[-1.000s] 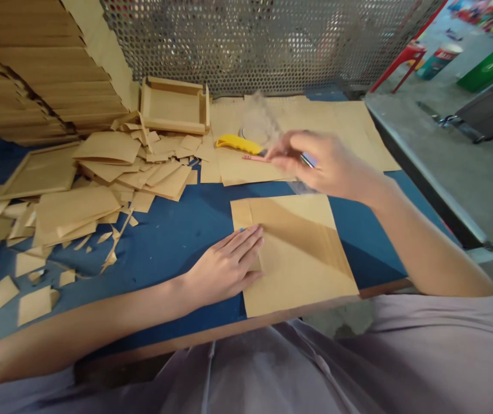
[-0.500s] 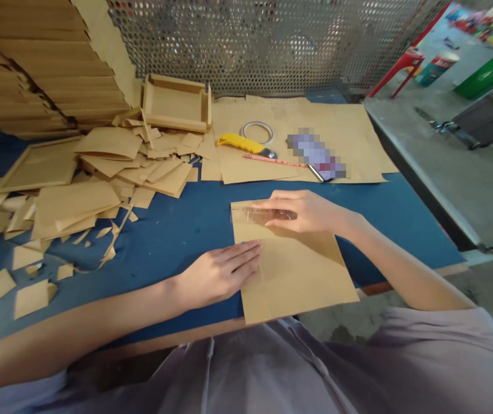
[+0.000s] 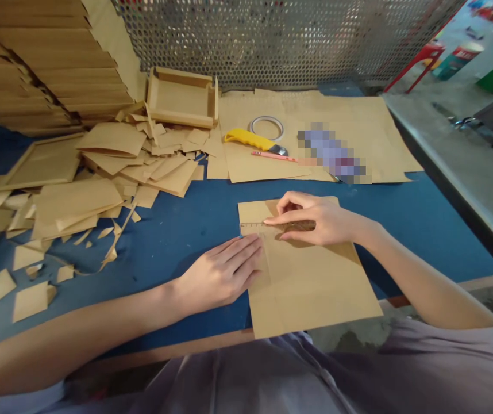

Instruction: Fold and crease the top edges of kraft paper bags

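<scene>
Through my feed, fine ticks mark the clear ruler (image 3: 253, 225) mid-frame; the tub (image 3: 459, 60), upper right, has a label too blurred to read. My right hand (image 3: 324, 221) rests slightly parted fingers on the ruler; pinching, I cannot tell. My left hand (image 3: 224, 267) lies flat, fingers extended, on the cardboard sheet (image 3: 315, 287), lower centre.

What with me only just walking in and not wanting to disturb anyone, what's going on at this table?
A person's left hand lies flat on a tan cardboard sheet, while the right hand holds a clear ruler across it, near its far edge. Beyond the sheet lie a yellow-handled cutter, a slim pink stick and a pale ring-shaped roll. Loose tan cardboard scraps lie to the left.
</scene>
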### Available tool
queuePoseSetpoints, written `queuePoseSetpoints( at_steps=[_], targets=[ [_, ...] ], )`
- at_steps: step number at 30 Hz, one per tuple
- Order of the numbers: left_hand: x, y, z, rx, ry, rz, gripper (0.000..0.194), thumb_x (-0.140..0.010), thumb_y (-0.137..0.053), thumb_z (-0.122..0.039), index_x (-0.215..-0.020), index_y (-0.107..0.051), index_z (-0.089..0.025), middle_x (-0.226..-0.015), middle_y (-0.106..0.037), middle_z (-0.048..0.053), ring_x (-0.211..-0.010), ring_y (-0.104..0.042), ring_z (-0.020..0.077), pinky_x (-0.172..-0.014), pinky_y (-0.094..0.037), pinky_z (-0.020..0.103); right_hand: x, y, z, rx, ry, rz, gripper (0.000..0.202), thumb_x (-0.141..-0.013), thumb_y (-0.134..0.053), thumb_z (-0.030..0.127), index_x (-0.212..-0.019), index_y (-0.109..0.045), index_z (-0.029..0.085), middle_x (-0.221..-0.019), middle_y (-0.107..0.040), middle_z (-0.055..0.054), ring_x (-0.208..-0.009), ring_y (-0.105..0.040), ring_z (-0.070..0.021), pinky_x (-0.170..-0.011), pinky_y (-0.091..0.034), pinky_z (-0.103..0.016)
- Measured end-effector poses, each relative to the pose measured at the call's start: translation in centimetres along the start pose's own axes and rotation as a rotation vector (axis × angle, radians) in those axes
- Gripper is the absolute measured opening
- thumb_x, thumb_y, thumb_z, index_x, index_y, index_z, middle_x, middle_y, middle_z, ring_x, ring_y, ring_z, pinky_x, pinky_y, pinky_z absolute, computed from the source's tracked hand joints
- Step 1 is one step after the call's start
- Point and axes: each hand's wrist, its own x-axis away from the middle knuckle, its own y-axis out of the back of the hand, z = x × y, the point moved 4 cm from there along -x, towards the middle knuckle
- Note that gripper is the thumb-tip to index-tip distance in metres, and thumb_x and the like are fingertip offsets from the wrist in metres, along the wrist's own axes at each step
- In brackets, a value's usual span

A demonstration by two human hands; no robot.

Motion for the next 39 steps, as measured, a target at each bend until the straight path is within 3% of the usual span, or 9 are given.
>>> queuePoseSetpoints(
  at_steps=[12,39],
  targets=[
    [-0.39,0.16,0.32,-0.016,0.08,0.012,0.035,-0.099,-0.046,-0.019,-0.126,-0.058,0.0,-0.133,-0.06,0.019,-0.128,-0.055,0.0254,-0.103,-0.052,0.033,0.02,-0.29,-0.25,-0.025,-0.043,-0.026,0.036,-0.091,-0.061,0.036,-0.126,-0.064,0.028,-0.099,-0.055,-0.008,-0.088,-0.054,-0.0189,-0.076,-0.048,-0.035],
    [-0.35,0.43,0.22,-0.071,0.063,-0.002,0.031,-0.099,-0.047,-0.017,-0.121,-0.063,-0.001,-0.129,-0.063,0.017,-0.124,-0.059,0.0234,-0.1,-0.054,0.031,-0.09,-0.13,-0.19,-0.036,-0.084,0.001,0.042,-0.089,-0.065,0.036,-0.128,-0.06,0.021,-0.106,-0.059,-0.01,-0.095,-0.056,-0.0211,-0.082,-0.047,-0.038]
  ],
)
